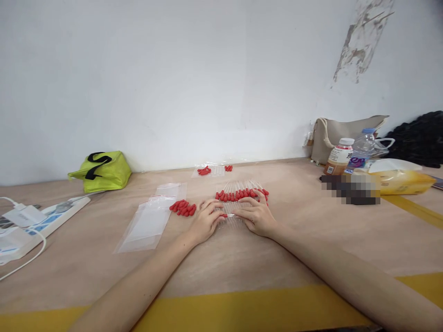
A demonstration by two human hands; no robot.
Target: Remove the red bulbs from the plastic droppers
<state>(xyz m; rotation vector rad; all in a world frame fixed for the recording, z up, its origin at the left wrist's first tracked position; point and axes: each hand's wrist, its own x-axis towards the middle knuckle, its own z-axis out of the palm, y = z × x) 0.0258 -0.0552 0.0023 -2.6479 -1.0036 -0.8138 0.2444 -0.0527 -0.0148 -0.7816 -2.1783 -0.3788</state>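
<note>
Tabletop (242, 263) roomy toward yellow edge (242, 306); left hand (206, 222), right hand (256, 216) spread flat on droppers (238, 193).

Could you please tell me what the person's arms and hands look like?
Both forearms are bare, with no sleeves in view. The left hand and right hand wear no gloves, and no watch, ring or bracelet shows.

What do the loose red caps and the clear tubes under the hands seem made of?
Loose red caps: opaque, matte, no glare, so likely rubber or soft plastic. Clear tubes: see-through with thin bright glints; glass or hard plastic, the view cannot settle which.
</note>
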